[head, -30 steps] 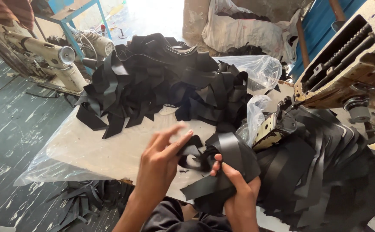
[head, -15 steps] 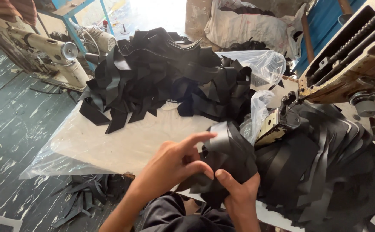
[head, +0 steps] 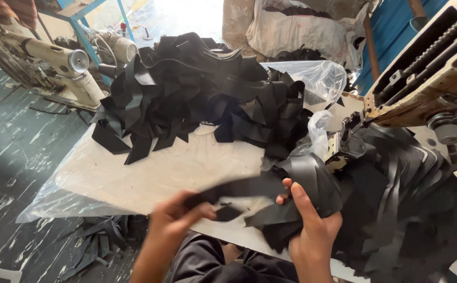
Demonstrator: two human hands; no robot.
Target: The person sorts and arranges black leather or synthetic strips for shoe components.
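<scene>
Head view: the left hand (head: pixel 178 220) pinches one end of a black strip (head: pixel 239 187), blurred, which runs across to the right hand (head: pixel 312 225); the right hand is closed around a bundle of black strips (head: pixel 312 183) just above the near edge of the plastic-covered table (head: pixel 150 173). A large heap of black pieces (head: pixel 197 89) lies on the far side of the table, and a second heap (head: pixel 412 209) spreads to the right beneath a sewing machine (head: pixel 427 73).
</scene>
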